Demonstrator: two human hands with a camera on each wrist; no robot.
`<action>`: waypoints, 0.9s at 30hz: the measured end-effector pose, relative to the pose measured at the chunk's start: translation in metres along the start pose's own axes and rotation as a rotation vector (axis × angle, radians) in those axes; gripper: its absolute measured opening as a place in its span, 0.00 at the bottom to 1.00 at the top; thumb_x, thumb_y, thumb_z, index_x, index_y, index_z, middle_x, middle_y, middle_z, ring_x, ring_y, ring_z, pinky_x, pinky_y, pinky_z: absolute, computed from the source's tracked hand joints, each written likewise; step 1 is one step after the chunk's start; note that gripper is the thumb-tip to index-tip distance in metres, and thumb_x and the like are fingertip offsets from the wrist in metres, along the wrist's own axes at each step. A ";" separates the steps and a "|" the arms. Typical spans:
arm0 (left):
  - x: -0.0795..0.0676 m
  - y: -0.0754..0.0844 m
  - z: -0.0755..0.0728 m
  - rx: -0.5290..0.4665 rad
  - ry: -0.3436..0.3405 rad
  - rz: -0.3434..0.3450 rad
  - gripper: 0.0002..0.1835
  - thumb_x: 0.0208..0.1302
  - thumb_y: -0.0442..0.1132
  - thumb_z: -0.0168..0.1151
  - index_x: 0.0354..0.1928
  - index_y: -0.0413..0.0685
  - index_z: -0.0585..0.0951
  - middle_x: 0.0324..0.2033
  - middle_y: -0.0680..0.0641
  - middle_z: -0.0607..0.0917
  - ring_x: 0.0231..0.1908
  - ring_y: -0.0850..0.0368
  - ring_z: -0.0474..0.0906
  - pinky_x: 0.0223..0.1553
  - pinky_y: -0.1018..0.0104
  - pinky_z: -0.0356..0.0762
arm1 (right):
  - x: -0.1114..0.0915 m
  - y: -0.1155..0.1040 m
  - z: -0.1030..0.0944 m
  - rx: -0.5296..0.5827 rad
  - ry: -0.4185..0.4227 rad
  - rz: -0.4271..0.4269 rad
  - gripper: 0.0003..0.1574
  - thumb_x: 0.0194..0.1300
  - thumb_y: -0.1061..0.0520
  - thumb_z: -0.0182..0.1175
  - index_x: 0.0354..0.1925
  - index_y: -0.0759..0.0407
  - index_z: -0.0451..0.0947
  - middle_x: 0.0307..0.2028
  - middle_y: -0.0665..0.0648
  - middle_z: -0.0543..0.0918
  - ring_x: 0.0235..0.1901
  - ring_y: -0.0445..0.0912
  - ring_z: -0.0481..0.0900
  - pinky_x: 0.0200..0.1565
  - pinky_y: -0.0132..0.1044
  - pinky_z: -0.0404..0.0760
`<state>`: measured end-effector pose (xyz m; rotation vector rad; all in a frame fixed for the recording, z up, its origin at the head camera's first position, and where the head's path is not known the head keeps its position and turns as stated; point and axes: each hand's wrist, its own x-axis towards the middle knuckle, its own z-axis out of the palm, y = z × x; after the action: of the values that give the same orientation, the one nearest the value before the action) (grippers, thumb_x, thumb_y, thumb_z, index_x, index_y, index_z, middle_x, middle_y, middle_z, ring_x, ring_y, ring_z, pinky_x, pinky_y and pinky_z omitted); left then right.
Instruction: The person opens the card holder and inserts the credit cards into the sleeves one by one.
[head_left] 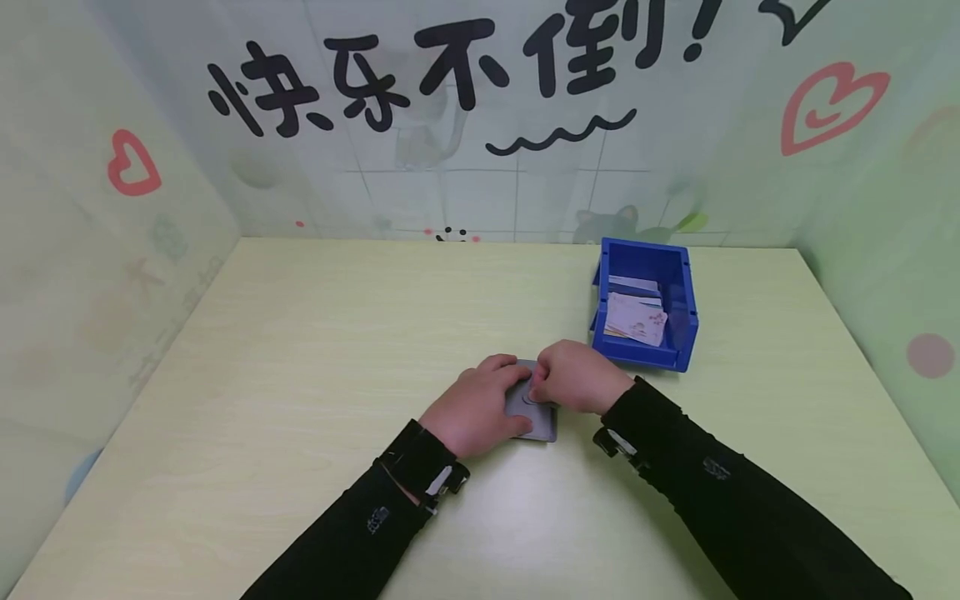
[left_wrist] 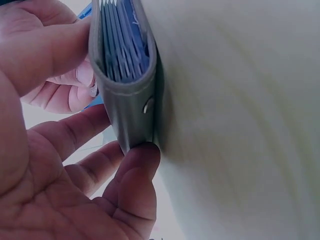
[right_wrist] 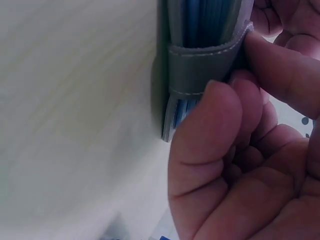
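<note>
A grey card holder (head_left: 543,427) lies on the table between the two hands, folded, with a stitched edge. In the left wrist view, several clear sleeves show inside the card holder (left_wrist: 127,107). My left hand (head_left: 480,410) grips it from the left, thumb on the cover and fingers at the far and spine edges. From the other side my right hand (head_left: 579,377) pinches the strap (right_wrist: 197,74), which wraps across the holder's open side. The strap's end is partly hidden under the right fingers.
A blue open-front bin (head_left: 681,357) stands behind the right hand, with several printed cards (head_left: 636,320) in it. The light wooden table (head_left: 337,333) is bordered by printed fabric walls (head_left: 450,200) at the back and sides.
</note>
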<state>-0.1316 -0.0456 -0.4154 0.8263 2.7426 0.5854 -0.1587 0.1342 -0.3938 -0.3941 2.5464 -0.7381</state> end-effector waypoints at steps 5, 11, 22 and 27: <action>0.000 -0.001 0.001 0.000 0.002 0.004 0.34 0.57 0.55 0.64 0.64 0.53 0.69 0.64 0.47 0.63 0.54 0.47 0.66 0.51 0.57 0.71 | 0.004 -0.001 -0.003 0.030 -0.037 0.035 0.08 0.56 0.56 0.64 0.22 0.54 0.78 0.24 0.50 0.78 0.24 0.47 0.72 0.24 0.36 0.67; -0.002 -0.001 -0.001 0.000 0.001 0.010 0.34 0.57 0.54 0.64 0.64 0.53 0.69 0.64 0.47 0.64 0.54 0.48 0.65 0.52 0.57 0.70 | 0.009 -0.001 -0.004 0.016 -0.063 0.048 0.09 0.54 0.56 0.66 0.22 0.55 0.78 0.23 0.51 0.77 0.23 0.47 0.72 0.23 0.36 0.66; -0.003 0.000 -0.004 -0.014 -0.027 0.008 0.35 0.58 0.55 0.63 0.66 0.53 0.67 0.65 0.47 0.63 0.55 0.48 0.65 0.53 0.56 0.70 | 0.006 0.000 -0.002 0.091 -0.022 0.072 0.11 0.54 0.55 0.67 0.30 0.58 0.75 0.30 0.55 0.78 0.29 0.49 0.72 0.28 0.38 0.70; -0.004 0.003 -0.009 0.033 -0.011 -0.025 0.35 0.60 0.59 0.58 0.67 0.52 0.67 0.66 0.47 0.63 0.58 0.46 0.64 0.56 0.52 0.67 | -0.007 0.002 -0.005 0.144 0.097 0.068 0.13 0.58 0.51 0.63 0.36 0.57 0.75 0.31 0.54 0.78 0.30 0.49 0.72 0.29 0.40 0.73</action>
<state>-0.1292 -0.0482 -0.4057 0.7991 2.7555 0.5309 -0.1550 0.1411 -0.3889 -0.2285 2.5619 -0.9287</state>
